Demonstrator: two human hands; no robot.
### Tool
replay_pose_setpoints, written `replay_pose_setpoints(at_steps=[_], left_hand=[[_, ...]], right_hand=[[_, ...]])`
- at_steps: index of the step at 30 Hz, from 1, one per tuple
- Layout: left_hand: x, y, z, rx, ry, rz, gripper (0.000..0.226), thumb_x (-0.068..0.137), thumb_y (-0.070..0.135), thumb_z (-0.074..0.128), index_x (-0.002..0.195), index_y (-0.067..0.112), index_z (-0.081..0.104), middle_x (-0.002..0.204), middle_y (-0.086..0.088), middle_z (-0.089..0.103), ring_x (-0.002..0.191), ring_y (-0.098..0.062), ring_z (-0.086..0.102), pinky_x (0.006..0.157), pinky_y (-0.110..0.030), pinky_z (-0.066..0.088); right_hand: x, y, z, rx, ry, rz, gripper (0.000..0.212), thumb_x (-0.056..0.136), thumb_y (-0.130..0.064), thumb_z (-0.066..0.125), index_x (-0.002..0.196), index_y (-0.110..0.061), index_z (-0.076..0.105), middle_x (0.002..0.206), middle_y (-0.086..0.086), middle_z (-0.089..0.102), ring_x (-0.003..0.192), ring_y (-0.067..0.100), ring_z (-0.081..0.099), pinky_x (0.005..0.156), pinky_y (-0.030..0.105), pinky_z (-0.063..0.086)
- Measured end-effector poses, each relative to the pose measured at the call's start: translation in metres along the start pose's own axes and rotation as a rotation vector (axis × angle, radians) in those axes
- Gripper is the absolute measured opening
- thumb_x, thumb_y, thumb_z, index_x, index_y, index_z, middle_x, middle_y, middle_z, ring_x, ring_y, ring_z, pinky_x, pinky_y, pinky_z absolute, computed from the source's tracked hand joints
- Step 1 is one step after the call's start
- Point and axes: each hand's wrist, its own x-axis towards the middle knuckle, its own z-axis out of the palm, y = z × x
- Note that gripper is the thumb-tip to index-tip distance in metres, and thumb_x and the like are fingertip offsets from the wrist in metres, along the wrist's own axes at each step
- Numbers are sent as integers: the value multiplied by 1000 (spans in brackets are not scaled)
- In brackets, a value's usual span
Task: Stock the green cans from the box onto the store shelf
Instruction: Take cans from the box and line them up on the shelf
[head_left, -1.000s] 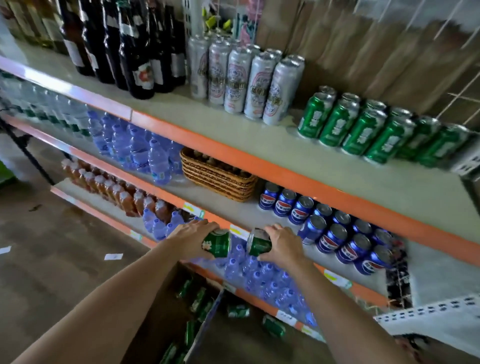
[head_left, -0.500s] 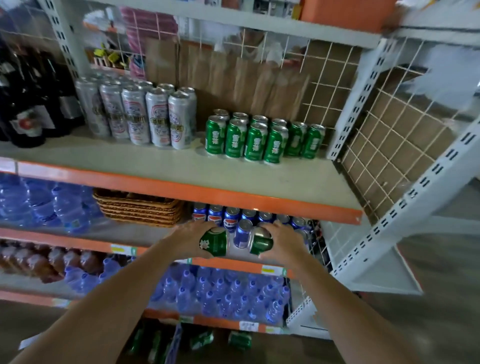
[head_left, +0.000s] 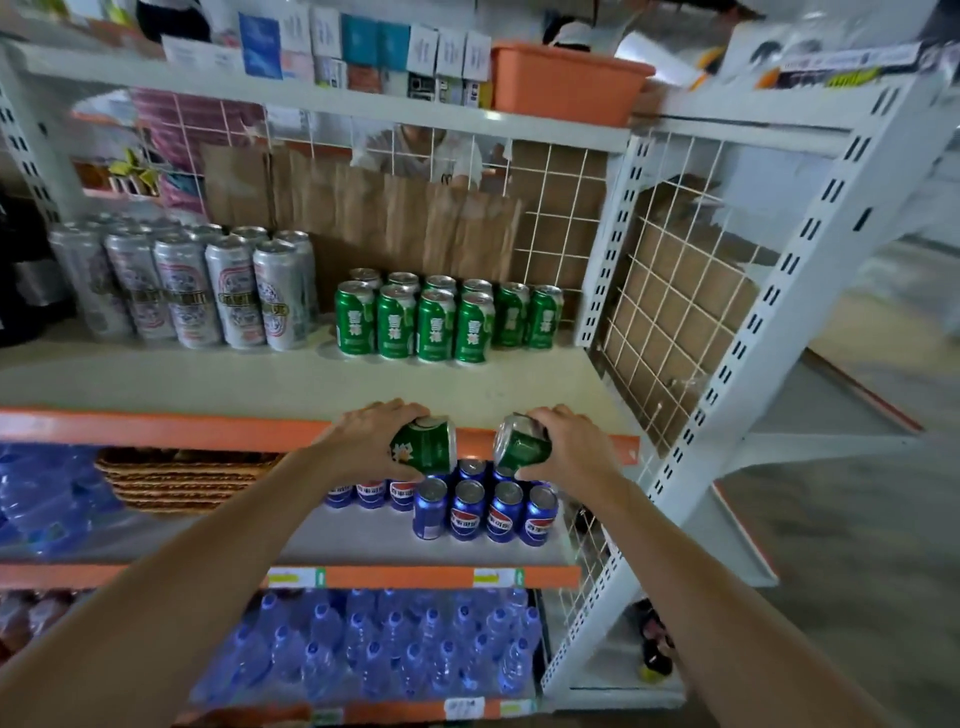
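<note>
Two cans carried up to the shelf edge

The left hand (head_left: 363, 441) grips one green can (head_left: 426, 446) and the right hand (head_left: 569, 448) grips a second can (head_left: 521, 442), both tilted at the near edge of the shelf (head_left: 208, 379). The next move likely calls for lifting them over, then standing them upright before the stocked green cans (head_left: 447, 322), far right

One green can (head_left: 425, 448) lies tilted in the left hand (head_left: 363, 441) and a second green can (head_left: 521, 444) in the right hand (head_left: 569, 448), both at the store shelf's (head_left: 260, 382) orange front edge, while matching stocked cans (head_left: 441, 325) stand upright in rows near its back.
</note>
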Motion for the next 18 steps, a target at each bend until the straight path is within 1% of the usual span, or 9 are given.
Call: replay_pose_setpoints(at_steps=[4, 6, 8, 10, 12, 14, 16, 18], left_hand=[[25, -2, -13, 0, 45, 62, 77, 73, 49, 72, 137, 29, 34, 126, 5, 50, 114, -17, 47, 94, -33, 39], [38, -6, -20, -6, 45, 75, 79, 72, 49, 73, 138, 31, 33, 129, 5, 48, 114, -16, 47, 94, -32, 39], [53, -15, -26, 1, 43, 105, 82, 71, 50, 74, 139, 30, 32, 132, 5, 47, 116, -16, 47, 97, -32, 39], [68, -23, -32, -2, 42, 141, 84, 69, 51, 74, 140, 30, 33, 135, 5, 46, 119, -16, 46, 99, -31, 39], [79, -30, -35, -11, 51, 164, 85, 69, 51, 75, 140, 29, 33, 138, 6, 46, 121, -15, 46, 99, -28, 38], [88, -34, -36, -9, 51, 180, 84, 70, 49, 75, 140, 29, 33, 138, 6, 45, 122, -15, 45, 97, -26, 36], [96, -39, -36, -11, 46, 187, 82, 70, 50, 74, 139, 29, 34, 137, 7, 47, 121, -14, 46, 95, -26, 37], [104, -43, -34, -21, 44, 189, 81, 71, 49, 74, 139, 29, 34, 135, 7, 48, 119, -13, 47, 93, -26, 37]], right_hand=[[16, 6, -13, 7, 46, 35, 71, 66, -44, 78, 126, -24, 48, 110, -3, 55, 102, 19, 54, 84, 31, 47], [27, 8, -18, 12, 77, 59, 71, 65, -46, 79, 125, -23, 49, 107, -4, 54, 99, 19, 54, 79, 29, 46], [37, 10, -22, 7, 109, 74, 71, 65, -47, 79, 125, -24, 50, 106, -4, 54, 98, 18, 54, 72, 26, 42], [45, 12, -25, 4, 125, 101, 68, 65, -45, 79, 124, -25, 50, 107, -5, 54, 98, 17, 54, 70, 25, 39], [52, 15, -25, 10, 137, 129, 67, 65, -43, 80, 123, -25, 51, 107, -5, 55, 98, 17, 55, 72, 26, 43], [57, 18, -23, 16, 132, 149, 68, 64, -41, 81, 124, -25, 52, 109, -4, 56, 99, 17, 55, 79, 30, 48], [62, 23, -21, 6, 117, 161, 68, 65, -40, 80, 125, -25, 51, 110, -4, 55, 101, 18, 54, 82, 32, 48], [67, 28, -19, -5, 102, 176, 67, 66, -40, 79, 125, -26, 50, 110, -5, 54, 101, 17, 54, 82, 32, 48]])
